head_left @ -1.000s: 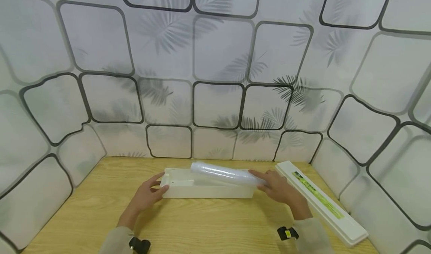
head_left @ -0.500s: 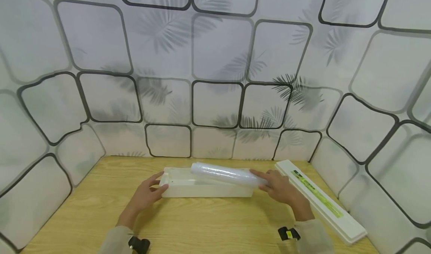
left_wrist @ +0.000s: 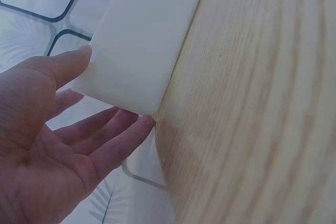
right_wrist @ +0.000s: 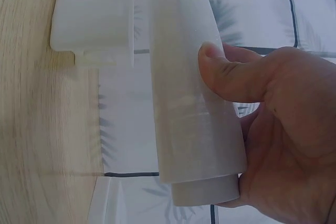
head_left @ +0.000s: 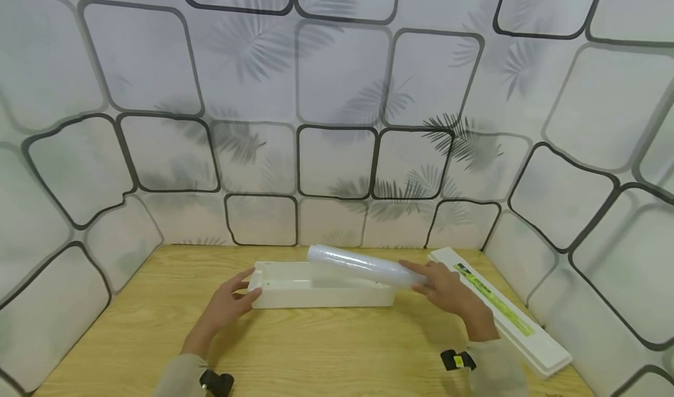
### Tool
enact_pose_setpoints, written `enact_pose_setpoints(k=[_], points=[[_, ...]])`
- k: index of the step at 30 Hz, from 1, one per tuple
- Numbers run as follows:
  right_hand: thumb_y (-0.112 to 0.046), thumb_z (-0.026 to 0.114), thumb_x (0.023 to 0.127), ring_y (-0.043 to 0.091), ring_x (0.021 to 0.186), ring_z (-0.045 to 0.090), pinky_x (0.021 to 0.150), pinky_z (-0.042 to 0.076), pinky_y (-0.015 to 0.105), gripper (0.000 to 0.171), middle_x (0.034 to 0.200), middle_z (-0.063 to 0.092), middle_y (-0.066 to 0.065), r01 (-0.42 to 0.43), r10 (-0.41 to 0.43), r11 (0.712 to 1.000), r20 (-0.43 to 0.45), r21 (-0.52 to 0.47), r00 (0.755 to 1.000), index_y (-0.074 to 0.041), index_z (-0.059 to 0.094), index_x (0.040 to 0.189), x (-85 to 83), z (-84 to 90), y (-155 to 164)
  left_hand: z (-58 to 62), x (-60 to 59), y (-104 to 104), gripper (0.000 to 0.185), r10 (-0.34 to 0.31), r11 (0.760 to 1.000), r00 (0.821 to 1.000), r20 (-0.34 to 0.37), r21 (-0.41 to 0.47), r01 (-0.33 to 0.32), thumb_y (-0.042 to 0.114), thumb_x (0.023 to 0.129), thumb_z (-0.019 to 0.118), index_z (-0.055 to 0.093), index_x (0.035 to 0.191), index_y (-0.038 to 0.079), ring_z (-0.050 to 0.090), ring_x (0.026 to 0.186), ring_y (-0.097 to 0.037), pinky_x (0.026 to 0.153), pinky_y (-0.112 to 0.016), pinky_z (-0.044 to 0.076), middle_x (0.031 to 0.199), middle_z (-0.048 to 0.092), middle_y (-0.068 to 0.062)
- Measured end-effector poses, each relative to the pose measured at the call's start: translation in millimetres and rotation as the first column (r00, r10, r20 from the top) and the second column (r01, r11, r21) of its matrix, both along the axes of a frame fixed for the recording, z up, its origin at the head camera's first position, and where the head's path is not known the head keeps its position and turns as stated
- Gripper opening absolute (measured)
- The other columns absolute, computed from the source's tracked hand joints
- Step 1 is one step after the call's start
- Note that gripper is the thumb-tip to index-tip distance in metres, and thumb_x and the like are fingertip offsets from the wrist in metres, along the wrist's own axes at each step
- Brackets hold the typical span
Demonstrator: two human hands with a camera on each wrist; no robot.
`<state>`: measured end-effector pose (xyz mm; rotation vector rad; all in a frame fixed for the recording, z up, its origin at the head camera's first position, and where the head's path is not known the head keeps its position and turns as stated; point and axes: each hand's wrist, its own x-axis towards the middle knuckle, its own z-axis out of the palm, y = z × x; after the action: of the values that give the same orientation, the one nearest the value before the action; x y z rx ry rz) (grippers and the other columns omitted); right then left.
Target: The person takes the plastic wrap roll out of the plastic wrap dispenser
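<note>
My right hand [head_left: 447, 289] grips the right end of a roll of plastic wrap [head_left: 363, 266], thumb on one side and fingers on the other. The roll slants above a long, open white box [head_left: 323, 299], its left end higher than its right. A core end [right_wrist: 206, 191] sticks out beside the palm in the right wrist view. At the box's left end, my left hand [head_left: 226, 303] holds the corner between thumb and fingers. In the left wrist view, the thumb lies on the upper edge of the box [left_wrist: 131, 40] and fingertips touch its lower end.
A long white lid [head_left: 500, 309] with a green label lies slanted on the right of the wooden table [head_left: 326, 350]. Patterned walls [head_left: 337, 163] close off the back and both sides. Each wrist wears a black camera strap.
The right hand has lifted the roll of plastic wrap and shifted it slightly to the right, so it stands higher over the box. The left hand stays on the box end.
</note>
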<state>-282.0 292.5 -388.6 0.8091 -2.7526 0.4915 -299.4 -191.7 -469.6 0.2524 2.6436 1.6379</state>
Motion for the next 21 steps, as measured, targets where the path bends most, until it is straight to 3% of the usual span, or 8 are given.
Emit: enact_pose_setpoints(k=[8, 15, 21], points=[[-0.024, 0.070, 0.096, 0.025, 0.089, 0.064, 0.068, 0.047, 0.034, 0.050, 0.101, 0.076, 0.014, 0.044, -0.044, 0.999, -0.002, 0.012, 0.999, -0.009, 0.061, 0.144, -0.2, -0.9, 10, 1.2, 0.0, 1, 0.068, 0.001, 1.000, 1.000, 0.002, 0.003, -0.001, 0.021, 0.102, 0.067, 0.035, 0.159, 0.001, 0.069, 0.114, -0.044, 0.083, -0.042, 0.065, 0.145, 0.049, -0.041], [-0.020, 0.071, 0.096, 0.015, 0.083, 0.058, 0.069, 0.044, 0.030, 0.051, 0.094, 0.074, 0.008, 0.057, -0.057, 0.998, -0.004, 0.005, 0.998, -0.007, 0.060, 0.144, -2.4, -5.0, 24, 1.3, 0.5, 2, 0.068, 0.004, 1.000, 1.000, 0.006, 0.006, -0.004, 0.021, 0.102, 0.067, 0.035, 0.159, 0.001, 0.069, 0.114, -0.044, 0.083, -0.042, 0.064, 0.146, 0.050, -0.040], [-0.018, 0.072, 0.095, 0.015, 0.086, 0.058, 0.068, 0.044, 0.030, 0.052, 0.103, 0.073, 0.013, 0.101, -0.099, 0.994, 0.040, -0.039, 0.994, -0.008, 0.059, 0.145, -3.3, -6.0, 34, 2.0, 0.9, 2, 0.069, 0.004, 1.000, 1.000, 0.015, 0.015, -0.004, 0.023, 0.102, 0.067, 0.035, 0.159, 0.002, 0.068, 0.116, -0.043, 0.084, -0.042, 0.064, 0.148, 0.048, -0.039]])
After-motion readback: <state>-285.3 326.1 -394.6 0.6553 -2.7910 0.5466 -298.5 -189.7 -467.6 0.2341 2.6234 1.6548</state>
